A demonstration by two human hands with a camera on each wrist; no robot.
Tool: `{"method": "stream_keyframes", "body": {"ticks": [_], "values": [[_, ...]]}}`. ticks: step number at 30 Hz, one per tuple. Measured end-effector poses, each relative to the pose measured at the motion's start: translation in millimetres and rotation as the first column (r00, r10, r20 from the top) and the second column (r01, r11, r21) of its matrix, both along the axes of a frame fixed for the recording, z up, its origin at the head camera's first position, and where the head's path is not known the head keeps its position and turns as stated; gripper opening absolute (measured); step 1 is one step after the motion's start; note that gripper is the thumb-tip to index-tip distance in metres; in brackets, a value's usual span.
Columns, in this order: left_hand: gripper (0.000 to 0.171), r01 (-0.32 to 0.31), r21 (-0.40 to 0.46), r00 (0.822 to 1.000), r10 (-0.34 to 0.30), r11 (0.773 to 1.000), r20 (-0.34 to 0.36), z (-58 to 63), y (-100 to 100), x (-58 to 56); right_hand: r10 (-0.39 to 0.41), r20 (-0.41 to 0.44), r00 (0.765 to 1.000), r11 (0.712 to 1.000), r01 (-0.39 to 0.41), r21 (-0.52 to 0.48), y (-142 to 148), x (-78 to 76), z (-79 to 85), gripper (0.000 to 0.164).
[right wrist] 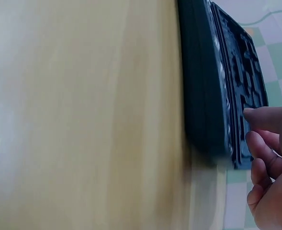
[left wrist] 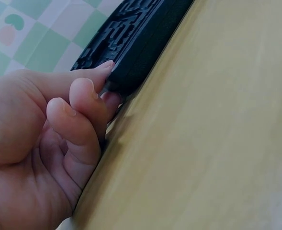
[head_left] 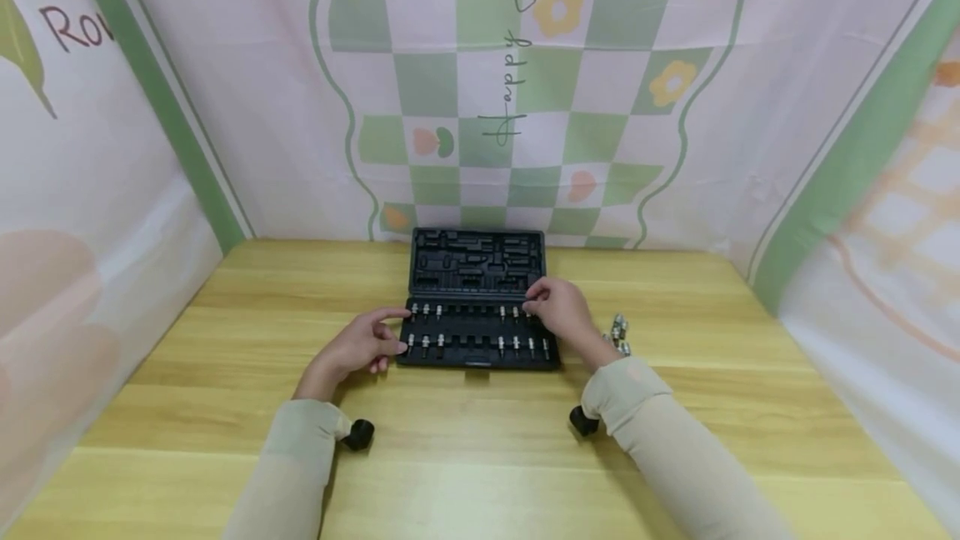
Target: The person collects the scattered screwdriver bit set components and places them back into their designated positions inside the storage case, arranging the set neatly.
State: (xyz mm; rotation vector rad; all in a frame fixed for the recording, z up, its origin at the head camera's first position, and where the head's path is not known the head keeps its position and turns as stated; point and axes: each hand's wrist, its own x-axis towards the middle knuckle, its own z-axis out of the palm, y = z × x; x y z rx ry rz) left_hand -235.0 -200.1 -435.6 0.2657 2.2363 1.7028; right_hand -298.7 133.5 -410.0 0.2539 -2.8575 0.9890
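Observation:
A black tool case point(head_left: 478, 362) lies unfolded on the table, its moulded lid point(head_left: 477, 261) tilted up at the back. Two rows of small silver-topped bit sockets point(head_left: 501, 347) stand in the tray, with bare slots in the middle of each row. My left hand point(head_left: 362, 344) grips the case's left edge; in the left wrist view its thumb point(left wrist: 90, 76) lies over the corner and the other fingers curl below. At the back row's right end, my right hand point(head_left: 561, 307) pinches a bit socket point(head_left: 527, 309), mostly hidden by the fingers. The right wrist view shows those fingers curled beside the lid.
Several loose bit sockets point(head_left: 618, 329) lie on the wooden table point(head_left: 465, 457) to the right of the case, partly behind my right forearm. A patterned cloth point(head_left: 495, 82) hangs behind the table, with more cloth at both sides. Black wrist mounts point(head_left: 360, 434) show below my sleeves.

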Motion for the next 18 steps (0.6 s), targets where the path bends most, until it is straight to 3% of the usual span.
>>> {"method": "stream_keyframes", "body": {"ticks": [8,18], "values": [[0.059,0.005,-0.003,1.000,-0.005,1.000,-0.007,-2.4,-0.9,-0.9,0.000,-0.031,1.000,1.000,0.001,0.014,25.8,1.7,-0.1,0.010],[0.059,0.001,-0.013,1.000,-0.002,1.000,-0.020,-2.6,-0.4,-0.5,-0.018,0.009,1.000,1.000,0.018,-0.001,53.3,1.5,4.8,0.013]]}}
